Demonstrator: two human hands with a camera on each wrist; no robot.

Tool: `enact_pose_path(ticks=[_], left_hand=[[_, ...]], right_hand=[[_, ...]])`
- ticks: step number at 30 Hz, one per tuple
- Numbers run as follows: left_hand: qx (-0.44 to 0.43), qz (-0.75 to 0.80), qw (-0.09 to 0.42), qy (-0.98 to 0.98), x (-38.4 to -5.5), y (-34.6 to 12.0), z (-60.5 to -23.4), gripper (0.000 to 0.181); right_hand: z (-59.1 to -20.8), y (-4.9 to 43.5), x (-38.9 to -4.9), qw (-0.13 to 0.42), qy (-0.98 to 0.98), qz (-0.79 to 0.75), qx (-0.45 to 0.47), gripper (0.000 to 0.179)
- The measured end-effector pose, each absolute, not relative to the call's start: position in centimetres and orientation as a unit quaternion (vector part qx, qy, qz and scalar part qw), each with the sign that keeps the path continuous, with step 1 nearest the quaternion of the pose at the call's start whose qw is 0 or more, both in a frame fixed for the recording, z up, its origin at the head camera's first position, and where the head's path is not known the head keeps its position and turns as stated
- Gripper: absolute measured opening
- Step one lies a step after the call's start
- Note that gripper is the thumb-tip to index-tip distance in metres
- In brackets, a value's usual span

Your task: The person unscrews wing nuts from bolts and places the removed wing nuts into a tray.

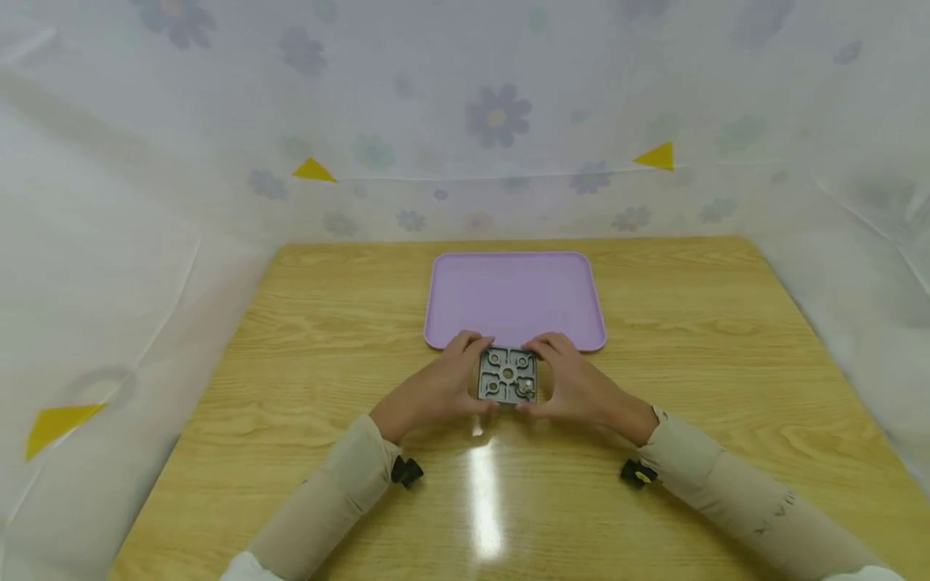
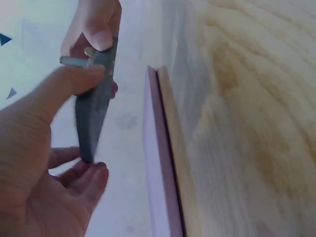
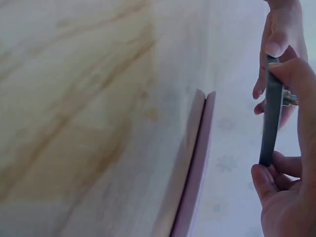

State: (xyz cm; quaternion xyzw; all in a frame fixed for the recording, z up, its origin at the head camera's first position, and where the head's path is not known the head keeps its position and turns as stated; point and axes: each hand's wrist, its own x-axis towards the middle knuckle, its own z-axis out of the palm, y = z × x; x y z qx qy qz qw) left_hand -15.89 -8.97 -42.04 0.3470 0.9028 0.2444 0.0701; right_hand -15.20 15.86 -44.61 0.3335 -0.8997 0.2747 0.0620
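Both hands hold a square grey metal plate point(image 1: 507, 361) above the table, just in front of the purple tray. Its upward face has raised ribs, a round hole in the middle and round holes towards the corners. My left hand point(image 1: 441, 385) grips the left edge between thumb and fingers. On the opposite edge, my right hand point(image 1: 580, 389) does the same. A small metal bolt-like piece point(image 3: 291, 98) juts from the plate's face in the right wrist view; from the head it sits at the near right corner. The left wrist view shows the plate point(image 2: 94, 113) edge-on.
Behind the hands lies a purple rectangular tray point(image 1: 512, 294) on the wood-grain table point(image 1: 349, 298). A flower-patterned white curtain point(image 1: 436, 97) surrounds the table at the back and sides, with yellow triangles on it.
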Motion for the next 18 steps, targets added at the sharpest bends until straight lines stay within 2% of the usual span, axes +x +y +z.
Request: enact_pose_path(ticks=[8, 14, 18], left_hand=[[0.381, 0.467, 0.057, 0.796, -16.3, -8.7, -41.1, 0.100], [0.336, 0.614, 0.111, 0.705, -16.1, -7.6, -40.7, 0.095], [0.315, 0.685, 0.122, 0.646, -15.9, -7.1, -39.9, 0.090]], right_hand=[[-43.0, 16.0, -15.0, 0.056, -0.861, 0.404, 0.304, 0.081], [-42.3, 15.2, -14.7, 0.053, -0.789, 0.524, 0.316, 0.072], [-42.0, 14.4, -14.4, 0.045, -0.714, 0.624, 0.313, 0.068]])
